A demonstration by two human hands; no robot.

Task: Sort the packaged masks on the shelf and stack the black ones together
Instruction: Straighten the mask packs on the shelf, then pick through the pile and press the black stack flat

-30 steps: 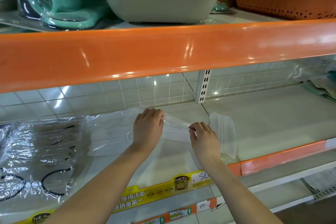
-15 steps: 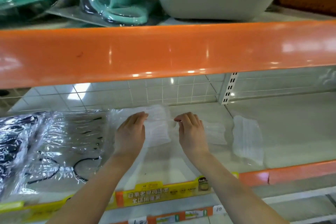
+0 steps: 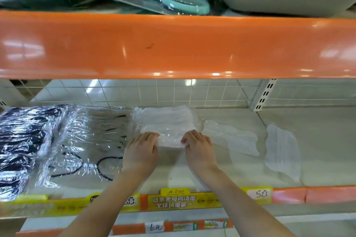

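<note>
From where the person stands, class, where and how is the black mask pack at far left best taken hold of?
By its near edge, from the front: the black mask pack lies flat under the orange shelf rail, so reaching low probably suits. Both hands currently hold white masks.

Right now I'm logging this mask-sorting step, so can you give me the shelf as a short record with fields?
left hand: grips near edge of white mask pack
right hand: grips same pack's near edge
black mask packs: far left of shelf, in clear wrap
black-loop pack: between black packs and white pack
loose white masks: and, right of the hands
price tag: on front rail
</note>
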